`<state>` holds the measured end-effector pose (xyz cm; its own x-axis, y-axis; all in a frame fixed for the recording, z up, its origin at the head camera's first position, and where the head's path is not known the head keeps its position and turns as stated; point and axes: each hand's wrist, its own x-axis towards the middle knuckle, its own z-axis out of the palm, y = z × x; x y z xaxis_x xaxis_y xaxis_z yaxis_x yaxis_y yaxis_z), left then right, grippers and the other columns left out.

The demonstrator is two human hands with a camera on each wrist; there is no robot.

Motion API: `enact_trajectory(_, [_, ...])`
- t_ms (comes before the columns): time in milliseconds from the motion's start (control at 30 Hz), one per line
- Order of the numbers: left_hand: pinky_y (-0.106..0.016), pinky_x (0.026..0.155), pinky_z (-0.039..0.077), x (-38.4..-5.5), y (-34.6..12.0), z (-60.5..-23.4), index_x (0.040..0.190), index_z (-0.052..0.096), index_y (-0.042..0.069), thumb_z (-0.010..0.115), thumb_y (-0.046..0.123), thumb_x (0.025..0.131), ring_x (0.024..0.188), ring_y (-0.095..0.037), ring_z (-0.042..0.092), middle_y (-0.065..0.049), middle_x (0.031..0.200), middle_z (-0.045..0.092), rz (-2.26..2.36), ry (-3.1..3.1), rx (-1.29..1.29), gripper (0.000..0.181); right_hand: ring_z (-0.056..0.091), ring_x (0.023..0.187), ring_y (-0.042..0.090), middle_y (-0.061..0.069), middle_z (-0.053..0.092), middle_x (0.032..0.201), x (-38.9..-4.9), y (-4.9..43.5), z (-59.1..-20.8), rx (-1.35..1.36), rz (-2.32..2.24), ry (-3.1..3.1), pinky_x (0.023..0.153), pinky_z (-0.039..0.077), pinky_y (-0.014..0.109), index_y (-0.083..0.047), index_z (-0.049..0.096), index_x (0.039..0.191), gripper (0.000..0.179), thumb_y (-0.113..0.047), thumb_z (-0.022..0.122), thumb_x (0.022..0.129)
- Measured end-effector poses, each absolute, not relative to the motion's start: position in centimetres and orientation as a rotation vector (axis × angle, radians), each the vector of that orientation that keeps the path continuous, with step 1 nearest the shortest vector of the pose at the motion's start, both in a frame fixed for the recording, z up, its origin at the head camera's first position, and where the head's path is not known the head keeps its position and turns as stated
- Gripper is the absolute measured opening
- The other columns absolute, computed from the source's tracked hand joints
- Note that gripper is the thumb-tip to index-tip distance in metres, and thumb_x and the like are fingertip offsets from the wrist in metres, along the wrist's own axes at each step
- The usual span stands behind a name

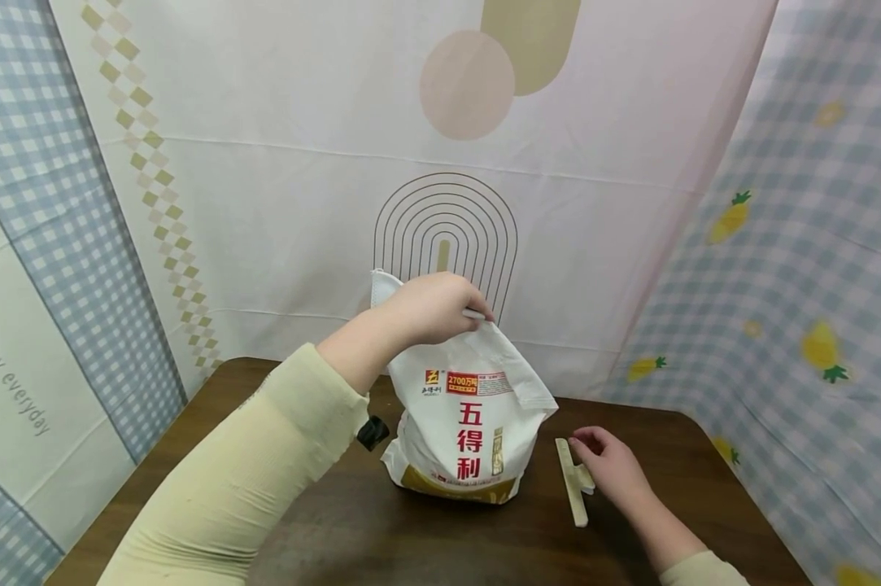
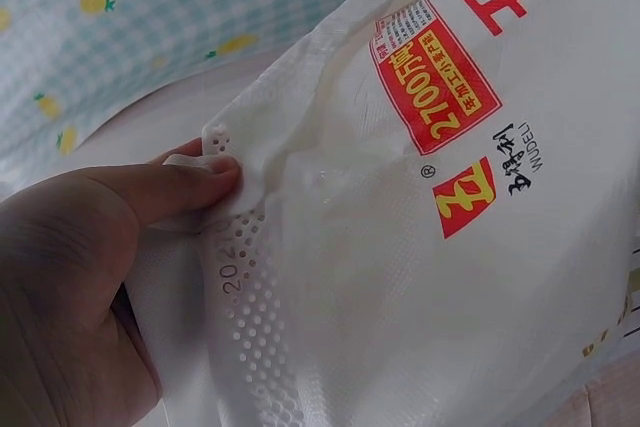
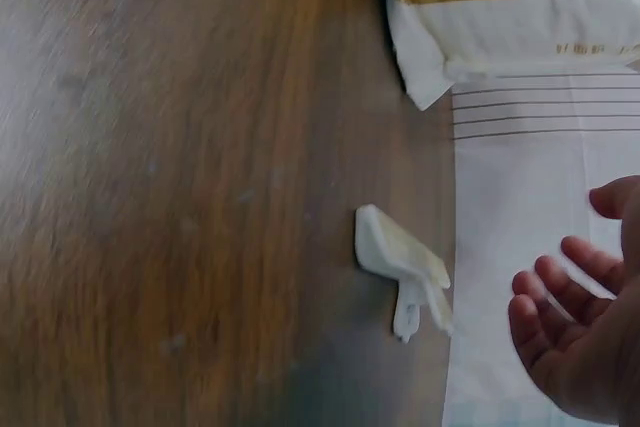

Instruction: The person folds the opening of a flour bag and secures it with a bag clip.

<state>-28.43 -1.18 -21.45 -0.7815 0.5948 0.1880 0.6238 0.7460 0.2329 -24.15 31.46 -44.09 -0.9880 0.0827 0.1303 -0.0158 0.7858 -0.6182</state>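
A white woven flour bag [image 1: 447, 423] with red lettering and a gold base stands upright on the table. My left hand [image 1: 436, 308] grips its top edge, and in the left wrist view the thumb [image 2: 205, 182] presses the folded rim [image 2: 225, 157] beside a band of small perforations. Right of the bag lies a cream-coloured bag clip [image 1: 573, 484] with a long bar and short handles. My right hand [image 1: 616, 468] is beside the clip; in the right wrist view its fingers [image 3: 560, 287] are loosely bent, apart from the clip, holding nothing.
The dark wooden table [image 1: 338, 529] has its back edge close behind the bag. A white patterned curtain [image 1: 301, 203] hangs behind it, and blue checked curtains [image 1: 813, 268] flank both sides. A small black item [image 1: 372, 433] shows at my left cuff.
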Motion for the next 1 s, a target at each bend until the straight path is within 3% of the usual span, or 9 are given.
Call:
enact_trajectory(433, [-0.033, 0.099, 0.046, -28.3, -1.2, -21.3, 0.114, 0.075, 0.030, 0.064, 0.023, 0.098, 0.120, -0.009, 0.057, 0.011, 0.123, 0.067, -0.438, -2.851, -0.990, 0.021, 0.062, 0.094, 0.033, 0.018, 0.064, 0.102, -24.5, 33.5, -45.4, -0.152, 0.744, -3.086, 0.080, 0.049, 0.051, 0.009, 0.058, 0.116, 0.048, -0.035, 0.060, 0.096])
enact_trajectory(667, [-0.034, 0.100, 0.045, -28.5, -1.1, -21.4, 0.114, 0.075, 0.030, 0.064, 0.023, 0.098, 0.120, -0.009, 0.057, 0.011, 0.123, 0.067, -0.438, -2.854, -0.982, 0.021, 0.060, 0.083, 0.025, 0.011, 0.066, 0.092, -24.9, 34.5, -46.4, -0.177, 0.711, -3.139, 0.072, 0.048, 0.043, 0.006, 0.060, 0.106, 0.043, -0.035, 0.060, 0.095])
enact_trajectory(1000, [-0.033, 0.100, 0.045, -29.0, -0.9, -21.3, 0.113, 0.075, 0.032, 0.065, 0.024, 0.097, 0.120, -0.008, 0.057, 0.012, 0.124, 0.067, -0.429, -2.852, -0.966, 0.021, 0.051, 0.067, 0.019, 0.003, 0.057, 0.076, -25.4, 34.7, -46.3, -0.165, 0.746, -3.128, 0.059, 0.040, 0.032, -0.003, 0.058, 0.087, 0.028, -0.030, 0.061, 0.095])
